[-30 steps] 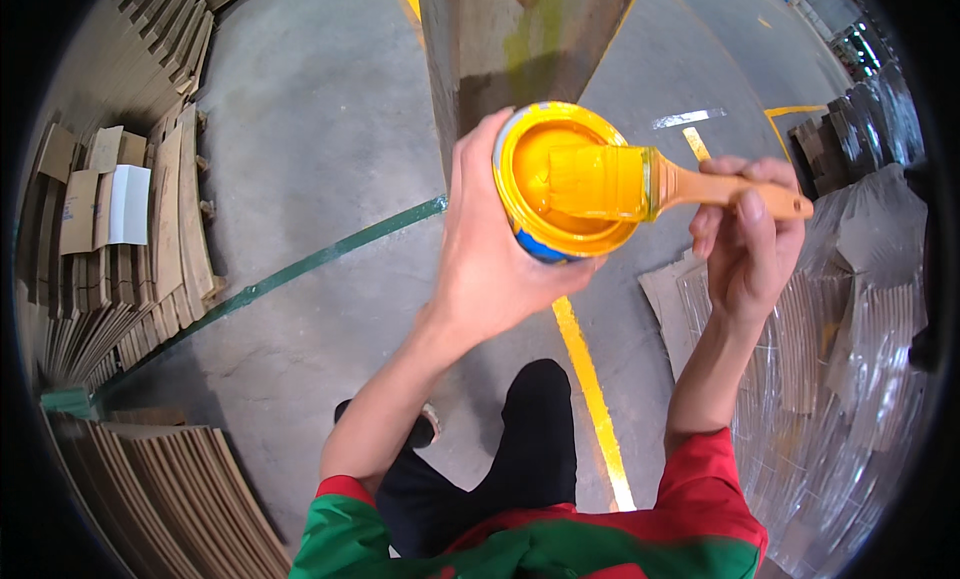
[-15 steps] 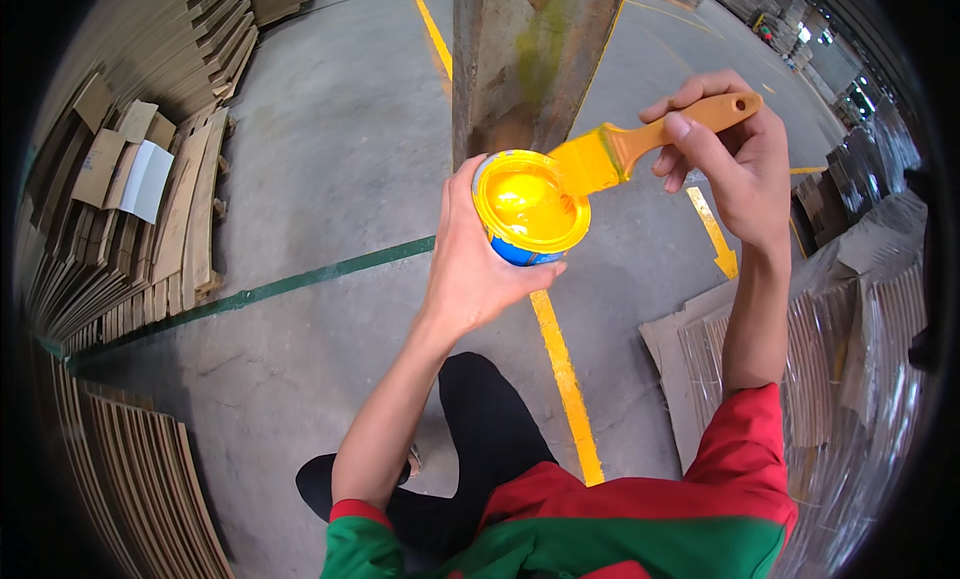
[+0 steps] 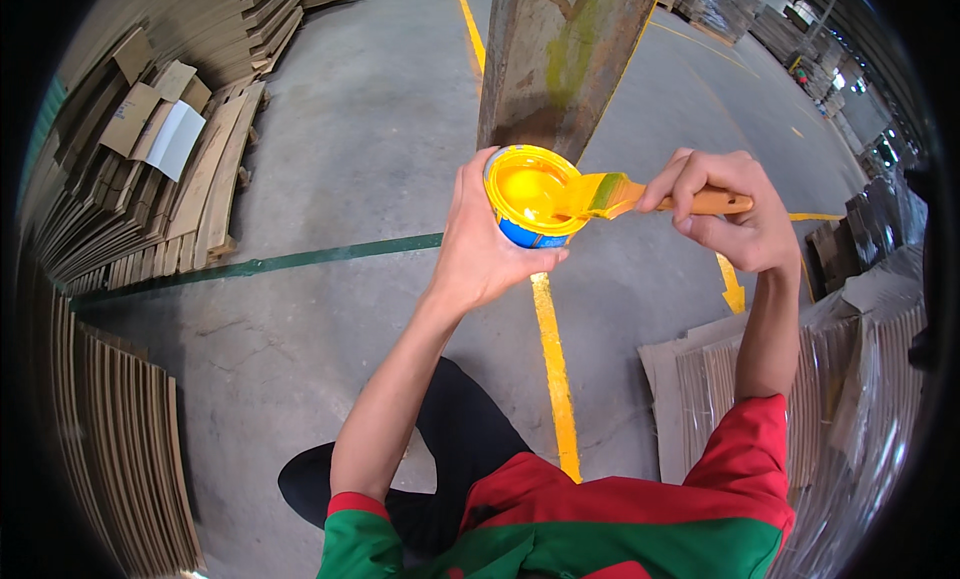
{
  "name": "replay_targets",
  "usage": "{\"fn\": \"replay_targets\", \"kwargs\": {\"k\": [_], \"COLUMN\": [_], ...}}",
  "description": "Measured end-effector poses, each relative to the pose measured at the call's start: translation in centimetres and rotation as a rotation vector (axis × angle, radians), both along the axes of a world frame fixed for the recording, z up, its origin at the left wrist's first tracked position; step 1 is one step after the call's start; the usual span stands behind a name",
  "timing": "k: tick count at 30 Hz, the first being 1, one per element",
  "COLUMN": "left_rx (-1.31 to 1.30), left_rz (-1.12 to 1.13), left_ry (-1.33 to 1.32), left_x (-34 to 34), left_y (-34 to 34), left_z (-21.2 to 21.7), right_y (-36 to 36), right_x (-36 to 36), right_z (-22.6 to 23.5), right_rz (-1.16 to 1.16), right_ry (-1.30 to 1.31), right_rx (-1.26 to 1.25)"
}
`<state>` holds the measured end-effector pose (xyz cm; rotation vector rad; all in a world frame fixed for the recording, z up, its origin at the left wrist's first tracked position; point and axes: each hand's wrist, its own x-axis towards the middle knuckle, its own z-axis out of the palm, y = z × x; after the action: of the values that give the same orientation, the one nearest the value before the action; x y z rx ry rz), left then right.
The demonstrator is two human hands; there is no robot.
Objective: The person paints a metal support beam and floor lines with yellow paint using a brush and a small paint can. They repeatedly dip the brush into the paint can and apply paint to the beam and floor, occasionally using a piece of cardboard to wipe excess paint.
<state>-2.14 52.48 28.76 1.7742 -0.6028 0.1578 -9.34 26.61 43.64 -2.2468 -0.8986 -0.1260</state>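
My left hand [image 3: 478, 237] is wrapped around a small blue can [image 3: 533, 237] with a yellow rim, tilted so its mouth shows. Glossy yellow paint [image 3: 524, 191] fills the inside. In my right hand [image 3: 735, 207] is a paintbrush [image 3: 622, 194] with an orange handle, held nearly level. Its yellow-coated bristles lie over the can's right rim, with their tip inside the mouth. Just beyond the can stands a rusty metal column [image 3: 560, 69] bearing a greenish-yellow smear.
Stacked cardboard sheets [image 3: 110, 419] and a wooden pallet [image 3: 215, 204] line the left side. Plastic-wrapped cardboard [image 3: 840, 369] stands close on the right. A yellow line [image 3: 555, 379] and a green line [image 3: 310, 264] cross the grey floor.
The brush handle has swung down from a raised slant to nearly level, and my right hand has regripped it from above. The bristles remain at the can's right rim.
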Motion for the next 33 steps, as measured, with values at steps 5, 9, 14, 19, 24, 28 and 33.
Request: {"fn": "replay_targets", "kwargs": {"k": [5,9,14,19,24,28,33], "left_rx": [-0.046,-0.052,-0.045,-0.049,-0.072,-0.091,-0.154], "left_rz": [0.009,0.049,0.068,0.008,-0.067,-0.068,-0.059], "left_ry": [0.057,0.012,-0.009,-0.009,0.041,0.065,0.141], "left_x": [0.5,1.3,2.6,2.7,0.7,-1.5,-3.9], "left_y": [-0.9,-2.3,-3.9,-4.3,-2.4,0.6,4.4], "left_z": [-0.2,0.0,1.2,1.7,0.1,-1.8,-2.8], "right_y": [-1.0,-1.1,-1.9,-0.7,0.6,0.6,0.2], "right_x": [0.1,1.9,7.1,11.9,9.5,9.6,12.4], "right_z": [-1.4,-2.3,0.6,5.6,9.3,9.0,-1.0], "right_rz": [-0.203,-0.259,-0.238,-0.25,-0.322,-0.276,-0.244], "right_ry": [0.091,0.007,-0.185,-0.483,-0.973,-1.398,-1.251], "right_rx": [0.362,0.473,0.431,0.109,-0.127,-0.175,-0.225]}}
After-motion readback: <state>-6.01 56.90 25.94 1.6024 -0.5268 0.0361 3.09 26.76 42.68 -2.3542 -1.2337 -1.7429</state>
